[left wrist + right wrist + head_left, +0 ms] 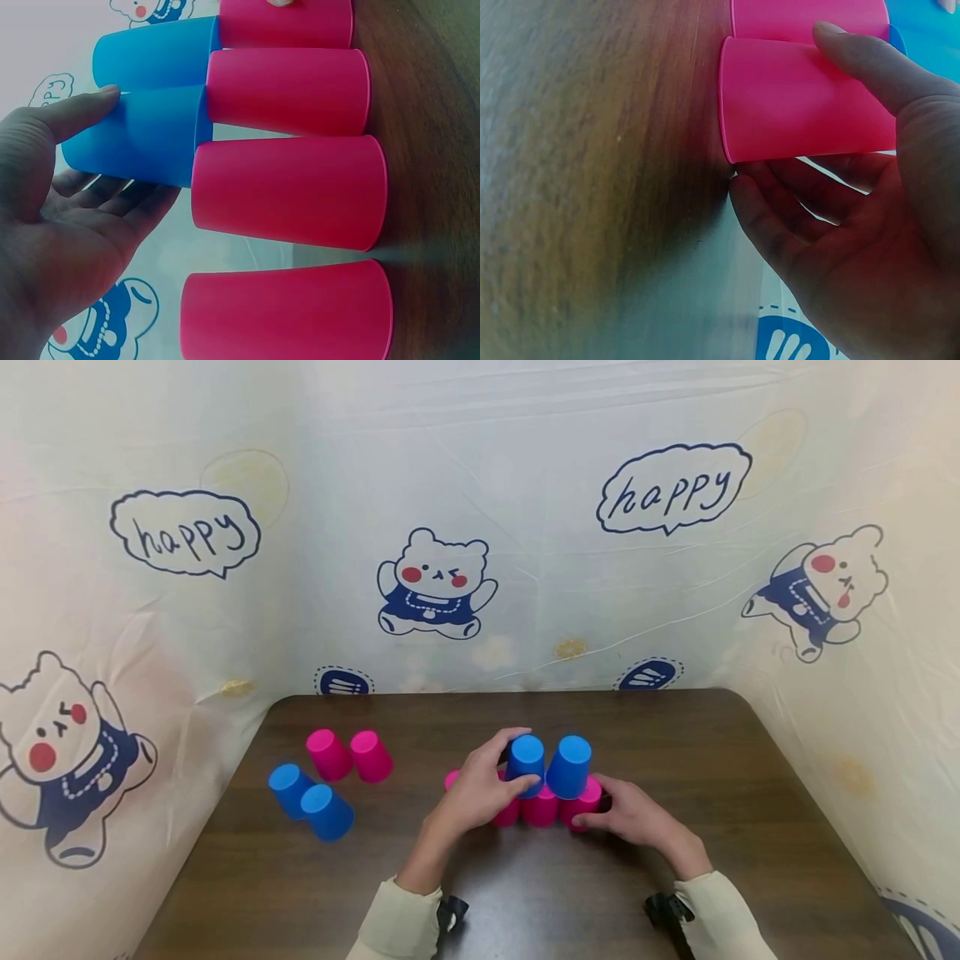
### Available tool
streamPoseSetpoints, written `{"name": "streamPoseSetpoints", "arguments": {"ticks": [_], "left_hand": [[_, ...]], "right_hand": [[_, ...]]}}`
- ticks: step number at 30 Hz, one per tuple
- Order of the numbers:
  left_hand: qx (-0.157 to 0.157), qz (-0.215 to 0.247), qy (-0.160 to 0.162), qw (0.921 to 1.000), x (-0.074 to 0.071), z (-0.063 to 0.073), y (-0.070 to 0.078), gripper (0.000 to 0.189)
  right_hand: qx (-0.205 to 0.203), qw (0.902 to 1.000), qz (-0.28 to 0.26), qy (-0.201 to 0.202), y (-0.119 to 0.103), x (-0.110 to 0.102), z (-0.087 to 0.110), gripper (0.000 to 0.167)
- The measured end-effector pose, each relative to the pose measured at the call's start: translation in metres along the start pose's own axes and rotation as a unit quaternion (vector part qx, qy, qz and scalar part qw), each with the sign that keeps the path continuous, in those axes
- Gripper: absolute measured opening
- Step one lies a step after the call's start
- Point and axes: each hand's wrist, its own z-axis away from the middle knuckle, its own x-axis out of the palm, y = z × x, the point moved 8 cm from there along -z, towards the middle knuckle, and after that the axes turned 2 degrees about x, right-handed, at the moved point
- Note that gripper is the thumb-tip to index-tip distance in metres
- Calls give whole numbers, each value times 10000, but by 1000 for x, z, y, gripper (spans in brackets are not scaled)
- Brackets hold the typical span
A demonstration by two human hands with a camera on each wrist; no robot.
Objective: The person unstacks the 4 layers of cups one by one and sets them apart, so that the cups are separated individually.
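Note:
Several upside-down pink cups (pixel 289 195) stand in a row on the table, the end one at the left slightly apart. Two upside-down blue cups rest side by side on top of them. My left hand (pixel 480 789) grips the left blue cup (pixel 142 139), thumb on the near side and fingers round the far side. My right hand (pixel 633 810) holds the rightmost pink cup (pixel 806 101) low at the table, its thumb on the near face and fingers behind. The other blue cup (pixel 570 767) touches neither hand. In the head view my left hand partly hides the row's left end.
On the left of the brown table (pixel 247 893) stand two pink cups (pixel 372 757) and, nearer, two blue cups (pixel 327 813), all upside down. A printed cloth (pixel 540 568) hangs behind the table's far edge and along both sides.

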Motion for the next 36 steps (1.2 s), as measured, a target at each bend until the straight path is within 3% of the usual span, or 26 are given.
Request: {"name": "streamPoseSetpoints", "arguments": {"ticks": [19,30,36], "left_hand": [[-64,111,209,9997,-15,8,3,70],[-20,-8,917,9958,-56,18,-1,71],[-299,-157,1304,9909,-80,30,-9,72]], "right_hand": [[46,10000,-1,-8,-1,0,0,53],[35,10000,26,-23,-2,-2,2,53],[32,10000,2,-26,-1,-1,2,54]]}}
